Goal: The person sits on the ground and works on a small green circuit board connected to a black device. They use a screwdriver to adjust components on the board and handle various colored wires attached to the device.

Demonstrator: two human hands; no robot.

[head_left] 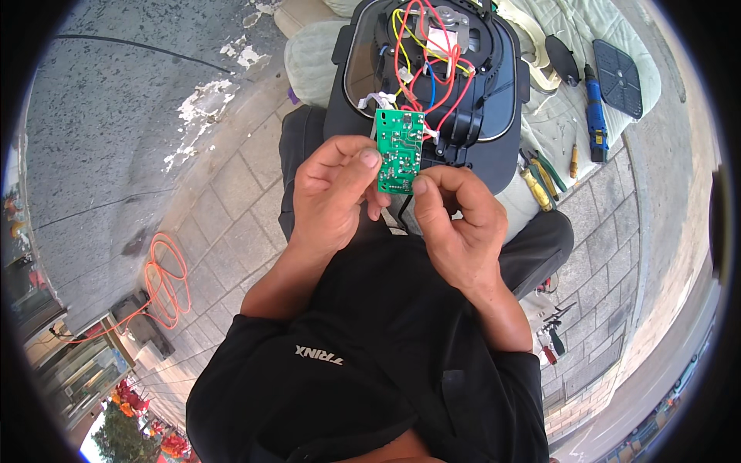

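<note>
Between my hands is a small green circuit board (399, 147), its soldered face with tiny parts turned up. My left hand (332, 185) grips its left edge, thumb on top and fingers beneath. At the lower right corner, my right hand (463, 216) pinches the board between thumb and finger. Just beyond lies an opened black appliance (505, 147) with its insides exposed. Red, yellow and blue wires (432, 69) loop over it. White connectors (378, 100) sit close to the board's top edge; whether they are plugged in I cannot tell.
On the pale padded cloth (571, 147) at right lie a blue electric screwdriver (596, 116), a black perforated panel (617, 77), pliers (548, 171) and a yellow-handled tool (536, 189). More tools (552, 339) rest on the paving at lower right. An orange cable (166, 282) is coiled at left.
</note>
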